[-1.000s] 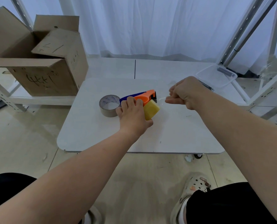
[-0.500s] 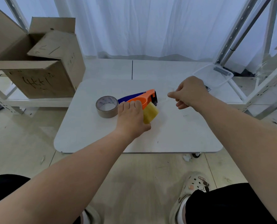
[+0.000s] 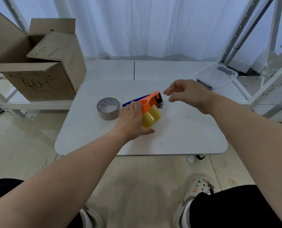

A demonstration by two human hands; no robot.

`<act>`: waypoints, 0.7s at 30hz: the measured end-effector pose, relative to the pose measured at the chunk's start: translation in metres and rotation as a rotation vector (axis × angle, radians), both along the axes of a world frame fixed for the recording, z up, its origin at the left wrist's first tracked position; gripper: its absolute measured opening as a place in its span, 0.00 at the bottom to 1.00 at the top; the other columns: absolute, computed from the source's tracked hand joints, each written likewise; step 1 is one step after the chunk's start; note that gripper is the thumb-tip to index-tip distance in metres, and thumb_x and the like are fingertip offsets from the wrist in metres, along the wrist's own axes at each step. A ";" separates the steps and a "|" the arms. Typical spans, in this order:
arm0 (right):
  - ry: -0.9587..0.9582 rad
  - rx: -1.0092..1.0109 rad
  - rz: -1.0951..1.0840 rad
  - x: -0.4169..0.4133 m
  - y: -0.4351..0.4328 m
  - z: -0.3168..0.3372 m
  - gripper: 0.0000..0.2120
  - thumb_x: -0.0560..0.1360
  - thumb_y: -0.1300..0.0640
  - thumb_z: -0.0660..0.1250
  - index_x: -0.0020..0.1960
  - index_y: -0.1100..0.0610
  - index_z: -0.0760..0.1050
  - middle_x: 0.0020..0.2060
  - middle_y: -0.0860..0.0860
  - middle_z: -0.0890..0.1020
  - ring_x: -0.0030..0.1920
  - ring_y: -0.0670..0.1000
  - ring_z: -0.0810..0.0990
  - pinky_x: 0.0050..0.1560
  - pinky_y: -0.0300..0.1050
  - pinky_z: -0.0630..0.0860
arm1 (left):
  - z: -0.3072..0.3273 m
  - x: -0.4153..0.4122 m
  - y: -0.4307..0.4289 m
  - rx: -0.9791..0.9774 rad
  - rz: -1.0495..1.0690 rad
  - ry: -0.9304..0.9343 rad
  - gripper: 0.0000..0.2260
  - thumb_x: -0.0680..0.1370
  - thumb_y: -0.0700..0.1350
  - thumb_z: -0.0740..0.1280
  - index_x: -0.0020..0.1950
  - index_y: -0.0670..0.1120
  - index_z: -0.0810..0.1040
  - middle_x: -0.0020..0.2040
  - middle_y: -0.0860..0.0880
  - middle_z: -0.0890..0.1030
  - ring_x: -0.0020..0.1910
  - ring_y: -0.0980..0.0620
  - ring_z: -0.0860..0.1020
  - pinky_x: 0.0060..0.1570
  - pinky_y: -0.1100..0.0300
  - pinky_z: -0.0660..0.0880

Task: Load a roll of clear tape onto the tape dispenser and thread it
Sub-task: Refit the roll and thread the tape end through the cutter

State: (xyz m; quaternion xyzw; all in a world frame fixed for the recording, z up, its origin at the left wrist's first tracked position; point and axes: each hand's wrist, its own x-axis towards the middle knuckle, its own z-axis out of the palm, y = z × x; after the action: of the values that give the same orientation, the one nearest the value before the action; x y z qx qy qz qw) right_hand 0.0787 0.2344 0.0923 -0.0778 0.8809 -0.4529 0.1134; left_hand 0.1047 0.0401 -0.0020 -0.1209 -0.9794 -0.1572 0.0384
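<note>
From the head camera, a white tabletop (image 3: 178,137) stands low over a pale floor. Near its middle lies the dispenser (image 3: 151,100), orange with a blue handle and a black front end. A yellowish clear roll (image 3: 151,117) sits on it, at the near side. The left hand (image 3: 131,120) rests over the dispenser and the roll, fingers laid on the orange body and thumb at the near side of the roll, so it is closed around them. The right hand (image 3: 186,94) hovers just beside the black front end, a little above the tabletop; its thumb and fingers are apart and hold nothing that I can see. If a thin strip of tape runs there, I cannot tell. Just left of the dispenser lies a brown roll (image 3: 108,111), flat on the tabletop. A cardboard box (image 3: 38,66) stands at far left, and a clear container (image 3: 217,75) at far right.
</note>
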 end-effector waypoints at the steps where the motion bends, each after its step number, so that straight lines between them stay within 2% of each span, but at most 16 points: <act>1: 0.008 -0.005 -0.014 -0.001 0.000 0.000 0.08 0.70 0.66 0.68 0.41 0.54 0.76 0.51 0.58 0.83 0.55 0.55 0.79 0.62 0.53 0.74 | 0.000 0.000 -0.001 0.012 -0.008 -0.010 0.42 0.63 0.64 0.74 0.66 0.43 0.61 0.60 0.45 0.69 0.58 0.46 0.69 0.59 0.53 0.64; 3: 0.020 -0.016 -0.042 -0.003 0.001 0.002 0.09 0.69 0.67 0.69 0.37 0.55 0.73 0.43 0.60 0.82 0.45 0.55 0.79 0.56 0.53 0.77 | 0.002 0.000 -0.003 0.045 -0.018 -0.032 0.43 0.63 0.64 0.74 0.67 0.42 0.61 0.61 0.46 0.69 0.59 0.46 0.68 0.59 0.54 0.63; 5: 0.022 -0.043 -0.077 -0.006 0.000 0.005 0.10 0.68 0.68 0.70 0.35 0.57 0.73 0.34 0.56 0.79 0.37 0.52 0.78 0.49 0.49 0.78 | 0.003 0.000 -0.007 0.090 -0.028 -0.050 0.42 0.63 0.63 0.75 0.67 0.42 0.61 0.61 0.46 0.68 0.60 0.46 0.68 0.59 0.55 0.62; 7: 0.007 -0.058 -0.113 -0.008 -0.003 0.009 0.07 0.68 0.69 0.71 0.37 0.60 0.75 0.35 0.54 0.79 0.34 0.51 0.79 0.44 0.45 0.80 | 0.004 0.000 -0.010 0.148 -0.036 -0.073 0.41 0.64 0.61 0.75 0.66 0.42 0.61 0.61 0.46 0.68 0.60 0.47 0.68 0.58 0.56 0.62; 10: -0.017 -0.028 -0.139 -0.010 -0.010 0.021 0.04 0.68 0.68 0.72 0.40 0.62 0.78 0.36 0.56 0.80 0.32 0.50 0.79 0.40 0.41 0.81 | 0.005 0.004 -0.012 0.344 -0.016 -0.143 0.37 0.64 0.57 0.77 0.63 0.44 0.61 0.57 0.49 0.67 0.57 0.49 0.69 0.54 0.57 0.69; 12: -0.016 -0.059 -0.154 -0.010 -0.018 0.030 0.06 0.67 0.68 0.72 0.37 0.61 0.76 0.32 0.55 0.78 0.30 0.49 0.78 0.36 0.40 0.80 | 0.008 0.005 -0.010 0.590 0.018 -0.238 0.35 0.64 0.54 0.78 0.60 0.47 0.60 0.56 0.50 0.68 0.55 0.51 0.71 0.49 0.60 0.72; 14: -0.011 -0.121 -0.153 -0.009 -0.030 0.037 0.09 0.67 0.68 0.71 0.34 0.59 0.72 0.31 0.55 0.78 0.30 0.48 0.77 0.35 0.40 0.80 | 0.011 0.006 -0.006 0.768 0.040 -0.344 0.34 0.65 0.52 0.78 0.60 0.48 0.58 0.57 0.49 0.69 0.55 0.52 0.73 0.49 0.60 0.74; 18: -0.006 -0.122 -0.100 -0.004 -0.048 0.041 0.08 0.68 0.69 0.69 0.38 0.60 0.72 0.34 0.57 0.82 0.35 0.52 0.83 0.39 0.48 0.83 | 0.008 0.011 0.005 0.894 0.066 -0.476 0.33 0.68 0.49 0.76 0.62 0.50 0.58 0.56 0.50 0.70 0.55 0.50 0.74 0.49 0.52 0.80; 21: 0.006 -0.107 -0.092 -0.004 -0.054 0.041 0.07 0.68 0.69 0.69 0.39 0.60 0.73 0.36 0.59 0.83 0.34 0.53 0.83 0.38 0.49 0.83 | 0.007 0.013 0.005 1.017 0.084 -0.547 0.31 0.70 0.50 0.74 0.66 0.49 0.60 0.54 0.53 0.72 0.51 0.56 0.74 0.41 0.63 0.78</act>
State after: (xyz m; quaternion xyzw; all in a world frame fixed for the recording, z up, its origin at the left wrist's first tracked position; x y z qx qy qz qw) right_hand 0.0746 0.1801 0.1331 -0.0447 0.8586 -0.5036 0.0854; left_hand 0.1176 0.0450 0.0048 -0.0033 -0.7591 -0.6318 -0.1568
